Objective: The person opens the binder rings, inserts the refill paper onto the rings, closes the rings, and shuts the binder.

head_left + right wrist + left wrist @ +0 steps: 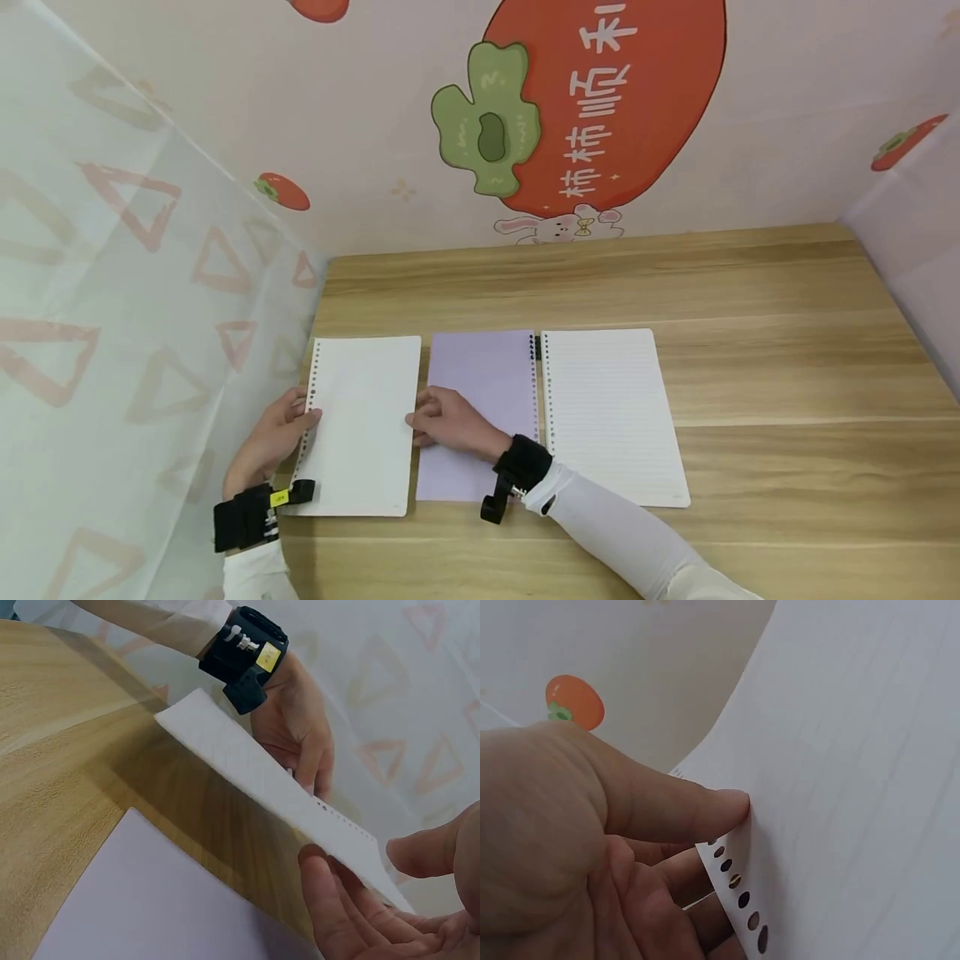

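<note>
A stack of white loose-leaf paper [363, 433] with a row of holes down its left edge is held at the left of the table, raised off the wood in the right wrist view. My left hand [272, 437] pinches the punched edge, its thumb [705, 814] on top and the other fingers behind the sheets. At the opposite edge, my right hand [457, 423] holds the stack with fingers [352, 911] underneath and the thumb on the upper side. Beneath my right hand lies a lilac notebook cover [480, 367], opened flat, with punched holes along its right side.
Lined punched paper [611, 417] lies right of the lilac cover, with a short black binding piece [537, 347] between them near the top. The wooden table [787, 350] meets a printed back wall [375, 125] and a patterned left side sheet [150, 333].
</note>
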